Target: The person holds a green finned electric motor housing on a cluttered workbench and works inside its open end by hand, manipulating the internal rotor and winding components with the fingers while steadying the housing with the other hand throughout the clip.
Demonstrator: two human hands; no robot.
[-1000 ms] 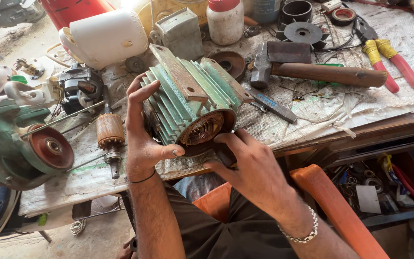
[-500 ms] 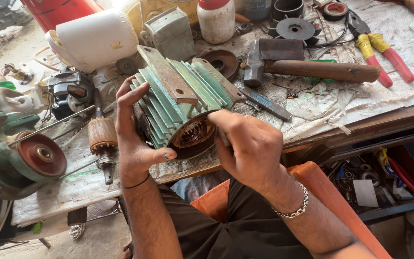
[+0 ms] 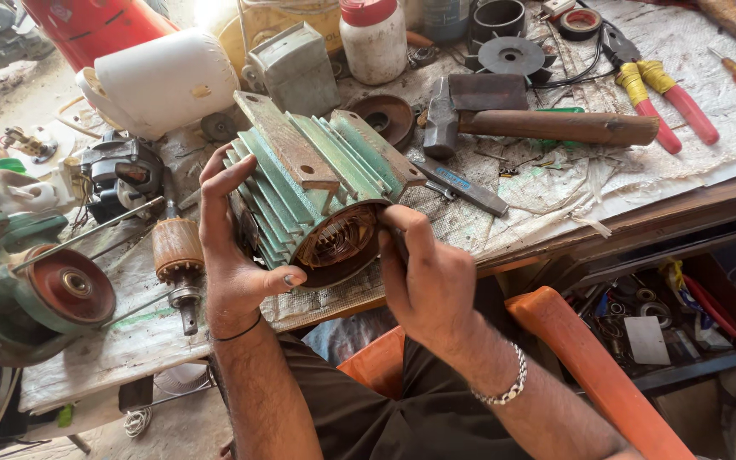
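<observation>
Two hands on the green finned motor housing point(image 3: 317, 192), which rests tilted at the near edge of the surface point(image 3: 692, 153), open end with copper windings facing the person: left hand point(image 3: 236, 247) has fingers spread wide along the fins, thumb curled under the rim; right hand point(image 3: 428, 281) has fingers closed at the mouth of the housing, contents of the grip hidden. Containers: white jar with red lid point(image 3: 374, 38) stands shut behind it; the open drawer point(image 3: 683, 324) below right holds washers, rings and small tools.
</observation>
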